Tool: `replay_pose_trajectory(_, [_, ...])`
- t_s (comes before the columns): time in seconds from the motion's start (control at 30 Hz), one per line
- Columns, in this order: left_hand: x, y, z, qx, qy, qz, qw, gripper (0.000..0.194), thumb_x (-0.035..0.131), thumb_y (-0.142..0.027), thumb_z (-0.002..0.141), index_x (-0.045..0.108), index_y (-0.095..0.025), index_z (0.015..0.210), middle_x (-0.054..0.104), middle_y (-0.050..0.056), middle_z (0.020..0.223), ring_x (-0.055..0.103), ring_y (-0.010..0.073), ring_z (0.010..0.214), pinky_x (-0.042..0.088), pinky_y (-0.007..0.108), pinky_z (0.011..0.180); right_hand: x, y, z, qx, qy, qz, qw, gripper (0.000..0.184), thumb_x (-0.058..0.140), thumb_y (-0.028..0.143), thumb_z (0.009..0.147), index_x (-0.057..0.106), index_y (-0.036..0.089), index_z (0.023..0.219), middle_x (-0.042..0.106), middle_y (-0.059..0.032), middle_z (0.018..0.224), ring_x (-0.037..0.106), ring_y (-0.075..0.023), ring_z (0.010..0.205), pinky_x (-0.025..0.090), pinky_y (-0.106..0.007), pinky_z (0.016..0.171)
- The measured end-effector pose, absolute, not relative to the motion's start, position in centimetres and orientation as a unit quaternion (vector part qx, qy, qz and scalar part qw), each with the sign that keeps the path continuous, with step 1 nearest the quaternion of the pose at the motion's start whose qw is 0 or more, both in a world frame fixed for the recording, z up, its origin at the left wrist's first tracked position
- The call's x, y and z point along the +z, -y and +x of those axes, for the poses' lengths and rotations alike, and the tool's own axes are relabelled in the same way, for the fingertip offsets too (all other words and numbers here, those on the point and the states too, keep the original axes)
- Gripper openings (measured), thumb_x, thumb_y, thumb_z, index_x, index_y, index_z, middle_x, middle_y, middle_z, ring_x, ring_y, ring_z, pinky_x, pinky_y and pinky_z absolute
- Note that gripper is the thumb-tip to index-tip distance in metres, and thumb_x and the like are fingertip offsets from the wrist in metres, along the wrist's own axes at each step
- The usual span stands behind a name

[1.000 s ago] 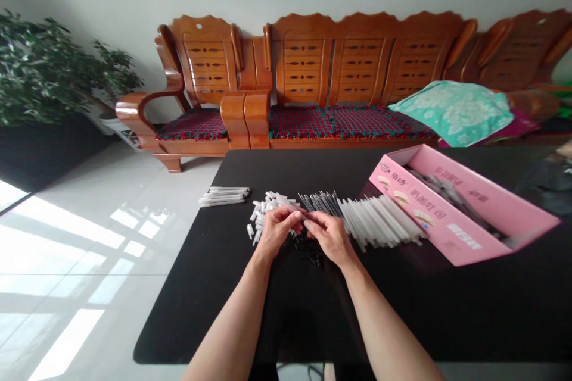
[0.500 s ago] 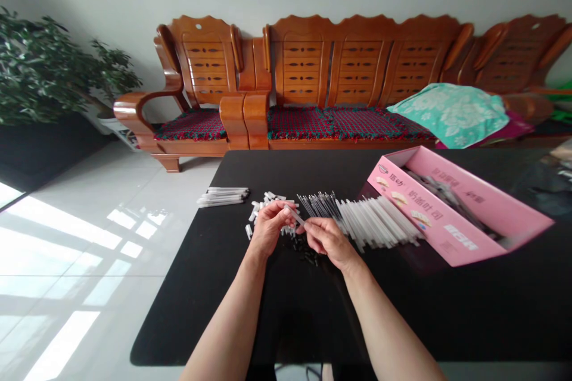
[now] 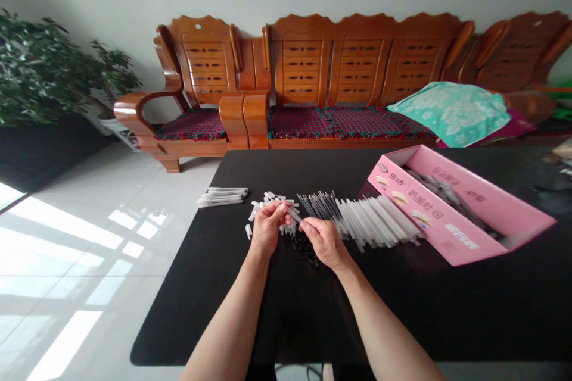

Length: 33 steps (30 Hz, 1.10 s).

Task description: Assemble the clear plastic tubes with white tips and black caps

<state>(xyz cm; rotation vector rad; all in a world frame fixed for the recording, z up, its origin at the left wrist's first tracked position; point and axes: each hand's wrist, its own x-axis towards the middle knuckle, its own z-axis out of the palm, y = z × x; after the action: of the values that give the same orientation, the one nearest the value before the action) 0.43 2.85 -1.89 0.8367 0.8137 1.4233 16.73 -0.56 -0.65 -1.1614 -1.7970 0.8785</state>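
My left hand (image 3: 267, 227) and my right hand (image 3: 325, 240) meet over the black table (image 3: 447, 315), fingers closed. Between them they hold one thin translucent pen tube (image 3: 294, 214), slanted, the left fingers pinching its upper end and the right fingers its lower end. Just behind the hands lie a heap of small white caps (image 3: 268, 201), a fan of thin refills with dark tips (image 3: 318, 203) and a wide pile of translucent pen barrels (image 3: 379, 220). Small black parts (image 3: 308, 249) lie under my right hand.
A neat bundle of finished pens (image 3: 223, 196) rests near the table's far left edge. An open pink carton (image 3: 456, 205) lies at the right. Behind stand a wooden armchair (image 3: 196, 89) and bench (image 3: 357, 83) with a green cloth (image 3: 451, 110), and a plant (image 3: 49, 68) at left.
Both hands have shifted slightly away from me and the tube between them has tilted up. The piles on the table have stayed put.
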Motion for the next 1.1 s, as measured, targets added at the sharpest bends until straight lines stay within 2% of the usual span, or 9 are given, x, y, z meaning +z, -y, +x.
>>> replay_pose_trajectory(0.07, [-1.8,-2.9,0.3,0.614,-0.353,0.359,0.608,0.029,0.082,-0.038,0.071,0.075,-0.012,0.083,0.065,0.002,0.063,0.056,0.0096,0.052,0.048,0.023,0.055,-0.7,0.6,16.5,0.321,0.717,-0.471,0.401,0.043,0.046,0.048,0.097,0.064,0.018,0.073,0.046,0.0014,0.056,0.041,-0.0121,0.053,0.028,-0.026,0.053])
replay_pose_trajectory(0.23, [-1.7,-2.9,0.0,0.605,-0.334,0.375,0.618,0.028,0.082,-0.038,0.072,0.076,-0.013,0.084,0.067,0.003,0.067,0.057,0.0094,0.054,0.048,0.022,0.056,-0.9,0.4,16.9,0.537,0.615,-0.416,0.400,0.047,0.044,0.055,0.096,0.067,0.015,0.085,0.040,0.0058,0.047,0.030,-0.0097,0.041,0.023,-0.024,0.044])
replay_pose_trajectory(0.3, [-1.8,-2.9,0.1,0.609,-0.337,0.369,0.616,0.028,0.082,-0.037,0.072,0.076,-0.013,0.083,0.066,0.002,0.066,0.057,0.0093,0.053,0.047,0.022,0.056,-0.9,0.3,17.2,0.556,0.609,-0.406,0.394,0.045,0.046,0.054,0.095,0.067,0.015,0.084,0.037,0.0067,0.047,0.027,-0.0093,0.041,0.021,-0.024,0.044])
replay_pose_trajectory(0.5, [-2.1,-3.0,0.5,0.640,-0.391,0.321,0.578,0.029,0.083,-0.037,0.069,0.076,-0.011,0.079,0.063,0.001,0.057,0.055,0.0083,0.049,0.045,0.020,0.052,-0.6,0.6,16.3,0.234,0.752,-0.487,0.378,0.039,0.045,0.039,0.097,0.056,0.019,0.065,0.045,0.0000,0.055,0.039,-0.0120,0.053,0.025,-0.028,0.056])
replay_pose_trajectory(0.57, [-2.1,-3.1,0.3,0.643,-0.384,0.319,0.580,0.029,0.084,-0.037,0.068,0.076,-0.011,0.079,0.063,0.001,0.058,0.055,0.0082,0.050,0.044,0.019,0.052,-0.5,0.7,15.9,0.198,0.760,-0.491,0.375,0.038,0.045,0.038,0.097,0.055,0.019,0.065,0.048,-0.0014,0.056,0.040,-0.0125,0.054,0.025,-0.028,0.057])
replay_pose_trajectory(0.8, [-1.6,-2.9,-0.2,0.598,-0.333,0.380,0.622,0.027,0.083,-0.036,0.071,0.077,-0.012,0.082,0.066,0.003,0.063,0.057,0.0090,0.052,0.047,0.021,0.055,-1.0,0.4,17.0,0.514,0.647,-0.420,0.376,0.046,0.038,0.052,0.099,0.063,0.017,0.082,0.038,0.0057,0.046,0.030,-0.0108,0.041,0.023,-0.025,0.045])
replay_pose_trajectory(0.87, [-1.8,-2.8,0.1,0.603,-0.348,0.376,0.611,0.028,0.083,-0.037,0.070,0.077,-0.012,0.082,0.065,0.002,0.062,0.057,0.0090,0.052,0.047,0.021,0.054,-1.1,0.3,17.2,0.472,0.675,-0.426,0.373,0.044,0.040,0.048,0.099,0.063,0.017,0.079,0.038,0.0052,0.048,0.032,-0.0106,0.043,0.023,-0.025,0.047])
replay_pose_trajectory(1.03, [-2.3,-3.0,0.6,0.627,-0.411,0.338,0.569,0.032,0.084,-0.039,0.068,0.076,-0.010,0.080,0.063,0.001,0.057,0.056,0.0087,0.050,0.047,0.020,0.052,-1.0,0.4,16.3,0.146,0.780,-0.499,0.347,0.038,0.044,0.031,0.097,0.056,0.017,0.063,0.047,0.0000,0.053,0.039,-0.0114,0.051,0.022,-0.029,0.056])
replay_pose_trajectory(1.1, [-2.3,-3.1,0.4,0.629,-0.404,0.338,0.573,0.033,0.084,-0.039,0.068,0.076,-0.010,0.080,0.063,0.002,0.058,0.056,0.0090,0.050,0.048,0.020,0.053,-0.9,0.5,16.0,0.124,0.782,-0.498,0.355,0.036,0.045,0.030,0.097,0.056,0.017,0.065,0.049,-0.0008,0.054,0.040,-0.0117,0.052,0.023,-0.029,0.057])
